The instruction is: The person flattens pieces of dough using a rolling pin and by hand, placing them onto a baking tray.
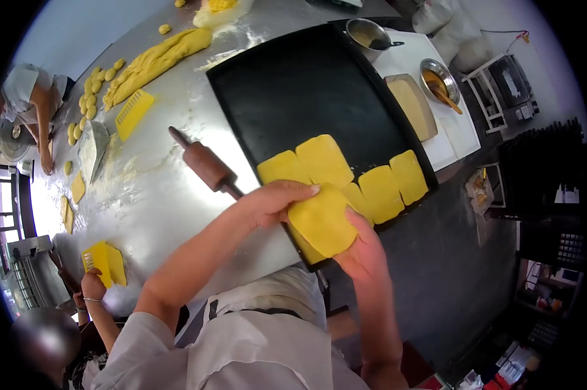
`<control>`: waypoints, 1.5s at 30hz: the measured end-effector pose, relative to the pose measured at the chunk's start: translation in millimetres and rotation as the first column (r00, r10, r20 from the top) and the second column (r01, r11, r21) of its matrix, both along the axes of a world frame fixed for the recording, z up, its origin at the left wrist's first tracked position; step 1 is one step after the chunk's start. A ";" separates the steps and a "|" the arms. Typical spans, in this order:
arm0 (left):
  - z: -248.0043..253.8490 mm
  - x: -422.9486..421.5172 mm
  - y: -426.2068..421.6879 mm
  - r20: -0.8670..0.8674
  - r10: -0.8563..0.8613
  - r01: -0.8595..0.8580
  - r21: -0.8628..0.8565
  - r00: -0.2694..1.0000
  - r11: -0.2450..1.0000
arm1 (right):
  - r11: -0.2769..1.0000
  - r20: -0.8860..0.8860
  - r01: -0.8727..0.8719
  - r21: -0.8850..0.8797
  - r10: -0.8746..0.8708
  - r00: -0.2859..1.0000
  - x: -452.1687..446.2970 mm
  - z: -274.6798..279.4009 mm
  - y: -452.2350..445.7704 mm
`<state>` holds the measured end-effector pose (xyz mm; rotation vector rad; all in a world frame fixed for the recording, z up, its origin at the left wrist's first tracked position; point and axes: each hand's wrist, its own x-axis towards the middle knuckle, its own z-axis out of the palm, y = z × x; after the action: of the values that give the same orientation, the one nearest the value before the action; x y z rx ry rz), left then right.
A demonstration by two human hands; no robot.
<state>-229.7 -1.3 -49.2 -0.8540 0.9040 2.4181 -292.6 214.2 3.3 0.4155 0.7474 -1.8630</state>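
Note:
Between my two hands is a flat, rounded-square sheet of yellow dough, held above the near end of a black baking tray. My left hand pinches its upper left edge, thumb on top. Gripping the right edge is my right hand, with the thumb over the dough and the fingers beneath. Several similar dough sheets lie on the tray around my hands, and one is partly hidden under the held sheet. A wooden rolling pin rests on the metal table, left of the tray.
On the metal table lie a long dough piece, small dough balls and a yellow scraper. A bowl with a brush and a pot stand right of the tray. Two other people work at the left.

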 end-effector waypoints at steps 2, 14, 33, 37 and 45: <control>-5.1 -23.1 -1.5 -0.040 0.006 -0.009 -0.070 0.999 0.998 | 0.996 -0.120 0.015 0.086 -0.005 0.993 -15.6 -9.1 -0.3; -41.0 -179.8 -23.9 -0.288 -0.221 -0.103 -0.793 0.932 0.601 | 0.705 -0.610 0.083 0.704 0.542 0.578 -156.7 -67.5 -9.0; -47.1 -201.5 -10.1 -0.070 -0.303 0.003 -0.972 0.950 0.235 | 0.479 -0.450 0.077 0.874 0.740 0.500 -185.1 -64.5 -2.5; -52.2 -199.1 -8.2 -0.082 -0.282 -0.042 -0.988 0.956 0.147 | 0.452 -0.457 0.124 0.883 0.771 0.444 -184.3 -71.7 -1.7; -57.4 -189.4 3.0 -0.173 -0.219 -0.158 -0.984 0.960 0.086 | 0.497 -0.519 0.186 0.847 0.703 0.486 -176.7 -80.0 -0.9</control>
<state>-419.1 1.7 -106.6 -0.7834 2.8484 1.4865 -469.3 213.4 -76.7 -0.1483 2.3173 -1.0850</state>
